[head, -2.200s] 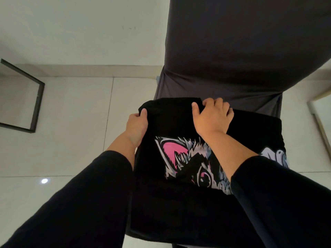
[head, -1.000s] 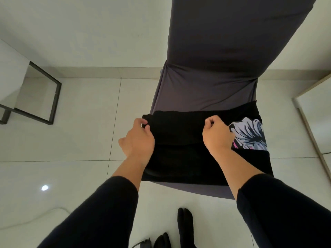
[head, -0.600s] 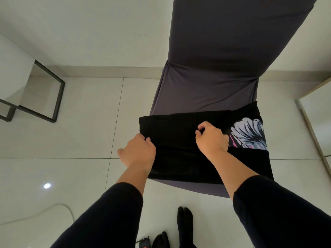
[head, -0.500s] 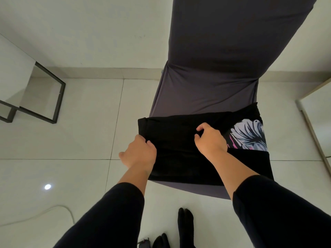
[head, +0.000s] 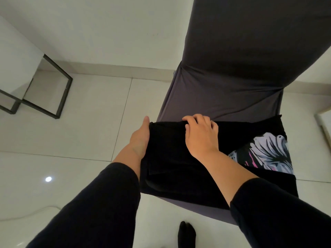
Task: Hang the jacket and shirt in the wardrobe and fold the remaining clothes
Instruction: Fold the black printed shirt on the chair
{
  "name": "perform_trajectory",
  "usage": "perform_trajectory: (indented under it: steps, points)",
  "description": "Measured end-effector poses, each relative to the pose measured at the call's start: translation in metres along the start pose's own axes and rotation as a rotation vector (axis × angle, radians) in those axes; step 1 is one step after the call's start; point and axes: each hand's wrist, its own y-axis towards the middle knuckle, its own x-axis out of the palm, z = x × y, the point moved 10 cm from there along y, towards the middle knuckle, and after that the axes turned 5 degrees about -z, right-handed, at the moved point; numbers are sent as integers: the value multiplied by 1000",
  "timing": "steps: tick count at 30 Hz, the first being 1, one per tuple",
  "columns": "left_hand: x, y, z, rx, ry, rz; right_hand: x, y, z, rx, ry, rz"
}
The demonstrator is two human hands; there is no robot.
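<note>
A black T-shirt with a white and pink print lies folded on the seat of a chair with a grey cover. My left hand is at the shirt's left edge, fingers tucked under the fold, thumb up. My right hand rests on top of the folded part, fingers curled over its far edge. The print shows only at the right, beside my right forearm.
The chair's tall grey back rises behind the seat. A black metal frame of a white table stands at the left on the tiled floor. A white furniture edge is at the right. My black-socked foot is below the seat.
Both hands carried the shirt's left portion up and over toward the far edge. The right hand went from pinching the cloth to lying on top; the left slid along the left edge.
</note>
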Motion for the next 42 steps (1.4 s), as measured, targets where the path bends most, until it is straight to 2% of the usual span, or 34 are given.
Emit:
perform_trajectory:
  steps: [8,13,15,20,23,26,28,34,37,42]
  points:
    - [-28,3,31,296,-209,162,8,24,9,113,-107,-55]
    - [-65,-13,69,487,-167,495,-7,46,-14,57,-35,43]
    - [-74,-13,81,490,-105,568,-5,58,-24,50,-20,32]
    - [-72,3,74,393,147,542,15,62,-18,49,-18,-63]
    - [-66,-8,75,321,354,668,10,52,-8,14,7,-8]
    - [-46,-27,79,268,424,787,5,44,17,21,11,-13]
    - [-13,-34,92,355,536,751,-3,38,42,53,23,-8]
    - [153,-61,98,785,1003,325,-30,15,133,156,-56,10]
    - [226,-64,80,872,1196,141,-43,8,172,198,-127,-3]
    - [277,-59,83,916,1309,122,-55,8,221,249,-290,-56]
